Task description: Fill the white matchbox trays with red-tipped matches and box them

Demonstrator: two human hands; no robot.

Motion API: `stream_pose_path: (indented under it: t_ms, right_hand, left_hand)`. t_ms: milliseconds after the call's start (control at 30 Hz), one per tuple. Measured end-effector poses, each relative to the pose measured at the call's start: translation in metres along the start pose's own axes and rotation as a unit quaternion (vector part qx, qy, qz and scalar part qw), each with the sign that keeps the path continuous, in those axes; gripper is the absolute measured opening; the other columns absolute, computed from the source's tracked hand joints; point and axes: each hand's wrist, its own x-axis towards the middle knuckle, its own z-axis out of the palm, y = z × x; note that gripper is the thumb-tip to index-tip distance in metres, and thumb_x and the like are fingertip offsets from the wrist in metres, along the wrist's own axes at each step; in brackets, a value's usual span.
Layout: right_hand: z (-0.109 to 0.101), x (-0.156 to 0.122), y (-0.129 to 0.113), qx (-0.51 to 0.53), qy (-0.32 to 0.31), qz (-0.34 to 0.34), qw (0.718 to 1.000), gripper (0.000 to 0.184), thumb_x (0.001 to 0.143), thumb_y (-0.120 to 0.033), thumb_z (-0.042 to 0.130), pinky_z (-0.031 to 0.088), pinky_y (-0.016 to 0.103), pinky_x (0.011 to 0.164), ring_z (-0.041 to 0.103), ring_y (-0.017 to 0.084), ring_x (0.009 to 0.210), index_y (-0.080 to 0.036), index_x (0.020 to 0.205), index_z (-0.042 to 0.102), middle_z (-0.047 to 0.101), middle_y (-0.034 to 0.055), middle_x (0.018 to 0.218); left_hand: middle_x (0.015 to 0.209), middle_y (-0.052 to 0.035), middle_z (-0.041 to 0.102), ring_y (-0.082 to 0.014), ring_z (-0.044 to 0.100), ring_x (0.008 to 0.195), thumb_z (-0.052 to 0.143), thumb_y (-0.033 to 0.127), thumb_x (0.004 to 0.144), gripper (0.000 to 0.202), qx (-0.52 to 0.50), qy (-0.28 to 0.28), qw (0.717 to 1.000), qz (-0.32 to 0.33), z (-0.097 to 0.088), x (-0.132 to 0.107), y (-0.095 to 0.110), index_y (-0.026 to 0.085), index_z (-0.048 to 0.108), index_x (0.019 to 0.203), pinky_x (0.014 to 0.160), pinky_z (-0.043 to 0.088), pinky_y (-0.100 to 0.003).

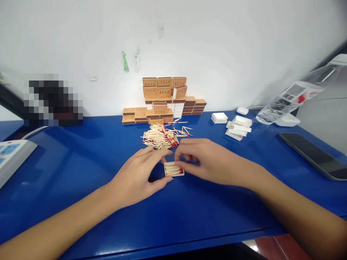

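A small white matchbox tray [174,174] lies on the blue table, filled with matches [172,168] whose red heads point right. My left hand [141,173] curves around the tray's left end, thumb along the near side and fingertips at the far side, holding it between them. Over the tray's right end, my right hand [203,159] has thumb and forefinger pinched together at the matches; what lies between those fingertips is hidden. Just beyond the hands is a loose heap of red-tipped matches [159,137], with several stray ones to its right.
Stacked matchboxes [164,92] stand against the white wall. White trays [238,128] lie in a loose pile at right, beside a white stack [219,117]. Farther right are a plastic bottle [292,95] and a phone [314,155]. A white device [16,159] sits far left.
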Motion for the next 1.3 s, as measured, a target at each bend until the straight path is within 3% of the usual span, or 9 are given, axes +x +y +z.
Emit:
stream_pose_path:
  t_ms: [100, 167, 300, 433, 767, 1033, 1167, 1300]
  right_hand:
    - [-0.007, 0.003, 0.022, -0.050, 0.113, 0.045, 0.991, 0.011, 0.097, -0.022, 0.061, 0.039, 0.030, 0.066, 0.054, 0.014, 0.068, -0.020, 0.090, 0.069, 0.060, -0.0006, 0.076]
    - [-0.010, 0.004, 0.039, -0.095, 0.142, 0.073, 0.983, 0.011, 0.095, -0.022, 0.062, 0.039, 0.031, 0.067, 0.054, 0.016, 0.070, -0.019, 0.087, 0.069, 0.061, 0.0012, 0.077]
    - [-0.004, 0.007, 0.062, -0.101, 0.131, 0.100, 0.981, 0.010, 0.092, -0.020, 0.060, 0.042, 0.032, 0.069, 0.057, 0.018, 0.074, -0.019, 0.094, 0.070, 0.062, 0.0038, 0.086]
    - [0.008, 0.013, 0.067, -0.101, 0.117, 0.070, 0.985, 0.014, 0.097, -0.023, 0.059, 0.047, 0.034, 0.078, 0.059, 0.019, 0.083, -0.018, 0.104, 0.070, 0.060, 0.0067, 0.098]
    - [0.013, 0.024, 0.077, -0.084, 0.067, 0.099, 0.989, 0.014, 0.102, -0.028, 0.059, 0.046, 0.034, 0.077, 0.057, 0.020, 0.083, -0.019, 0.091, 0.062, 0.060, 0.0074, 0.097]
    - [-0.002, 0.006, 0.071, -0.074, 0.055, 0.128, 0.987, 0.019, 0.105, -0.034, 0.050, 0.046, 0.037, 0.079, 0.059, 0.022, 0.084, -0.020, 0.096, 0.058, 0.061, 0.0097, 0.102]
    - [-0.006, 0.005, 0.065, -0.048, 0.060, 0.112, 0.991, 0.021, 0.106, -0.037, 0.050, 0.045, 0.035, 0.077, 0.059, 0.022, 0.085, -0.021, 0.096, 0.058, 0.064, 0.0081, 0.098]
    - [-0.009, 0.006, 0.053, -0.002, 0.023, 0.084, 0.996, 0.024, 0.106, -0.039, 0.053, 0.043, 0.033, 0.076, 0.058, 0.019, 0.083, -0.020, 0.094, 0.061, 0.066, 0.0057, 0.094]
  left_hand:
    - [0.112, -0.0043, 0.075, -0.0242, 0.070, 0.106, 0.078, 0.029, 0.093, 0.056, -0.003, 0.000, 1.000, -0.001, 0.000, 0.000, 0.001, 0.022, 0.052, 0.142, 0.097, 0.056, -0.044]
    - [0.111, -0.0038, 0.074, -0.0236, 0.070, 0.105, 0.078, 0.030, 0.093, 0.055, -0.006, -0.001, 1.000, -0.004, 0.000, 0.000, 0.001, 0.022, 0.053, 0.141, 0.097, 0.056, -0.044]
    - [0.108, -0.0031, 0.074, -0.0239, 0.069, 0.103, 0.082, 0.041, 0.091, 0.058, -0.017, -0.008, 1.000, -0.007, -0.001, 0.001, 0.001, 0.022, 0.055, 0.139, 0.097, 0.056, -0.044]
    - [0.103, -0.0025, 0.073, -0.0237, 0.068, 0.099, 0.082, 0.044, 0.091, 0.058, -0.022, -0.011, 1.000, -0.002, -0.002, 0.001, 0.001, 0.022, 0.056, 0.137, 0.095, 0.055, -0.043]
    - [0.097, 0.0015, 0.068, -0.0194, 0.065, 0.092, 0.080, 0.042, 0.094, 0.046, -0.051, -0.048, 0.998, 0.001, -0.002, 0.001, 0.002, 0.027, 0.061, 0.133, 0.091, 0.052, -0.038]
    - [0.096, 0.0018, 0.067, -0.0193, 0.065, 0.092, 0.079, 0.038, 0.095, 0.042, -0.047, -0.043, 0.998, 0.001, -0.002, 0.002, 0.002, 0.028, 0.061, 0.132, 0.090, 0.052, -0.038]
    - [0.096, 0.0018, 0.069, -0.0192, 0.067, 0.092, 0.077, 0.033, 0.096, 0.037, -0.060, -0.039, 0.997, 0.000, -0.002, 0.002, 0.003, 0.028, 0.062, 0.130, 0.090, 0.052, -0.037]
    - [0.093, 0.0030, 0.071, -0.0170, 0.067, 0.089, 0.072, 0.026, 0.098, 0.031, -0.081, -0.023, 0.996, 0.005, -0.002, 0.002, 0.006, 0.027, 0.063, 0.128, 0.086, 0.053, -0.034]
